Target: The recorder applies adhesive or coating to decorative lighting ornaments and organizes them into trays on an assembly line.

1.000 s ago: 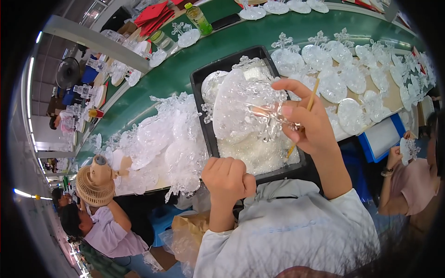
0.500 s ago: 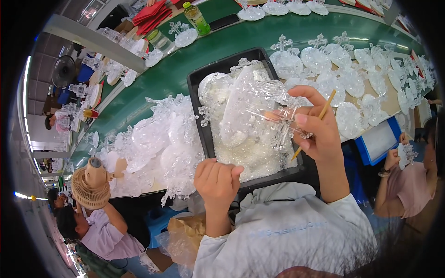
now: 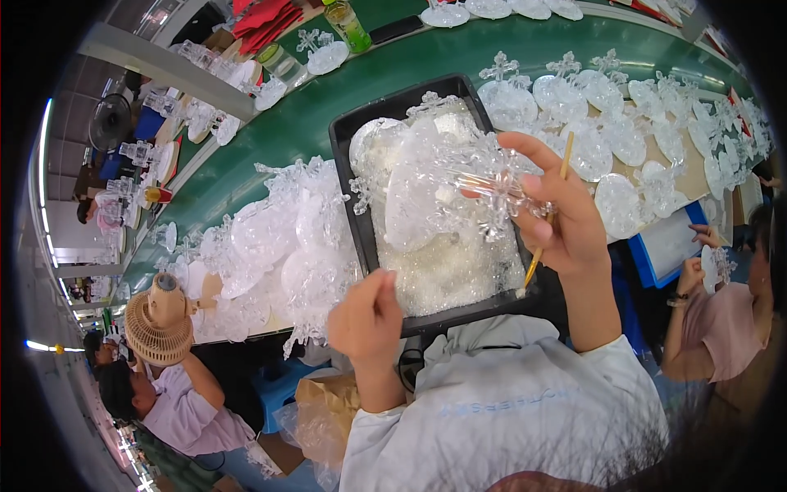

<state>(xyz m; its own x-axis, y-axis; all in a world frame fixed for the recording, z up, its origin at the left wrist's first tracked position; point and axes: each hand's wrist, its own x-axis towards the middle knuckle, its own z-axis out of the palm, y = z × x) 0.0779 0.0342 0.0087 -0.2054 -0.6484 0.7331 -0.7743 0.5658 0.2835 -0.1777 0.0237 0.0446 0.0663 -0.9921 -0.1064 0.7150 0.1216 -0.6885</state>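
My right hand (image 3: pixel 561 213) grips a clear plastic cross ornament (image 3: pixel 492 184) with a round white base (image 3: pixel 414 201), tilted over the black tray (image 3: pixel 357 238). A thin yellow wooden stick (image 3: pixel 567 156) with a pale tip, perhaps a brush, is tucked between the same fingers. Beneath the ornament, white glittery granules (image 3: pixel 451 283) fill much of the tray, and other round white pieces lie at its far end. By the tray's near left corner, my left hand (image 3: pixel 367 316) is closed, thumb against the curled fingers; anything inside it is hidden.
Clear ornaments are heaped (image 3: pixel 287 230) left of the tray; more stand on a board (image 3: pixel 648 156) at right. Behind runs a green work surface (image 3: pixel 287 131) with bottles (image 3: pixel 346 25). A person at left is beside a beige fan (image 3: pixel 160 320); another at right handles an ornament (image 3: pixel 720 266).
My left hand has drawn slightly left and its thumb has closed onto the fingers. The ornament has turned a little in my right hand, and the stick now stands steeper.
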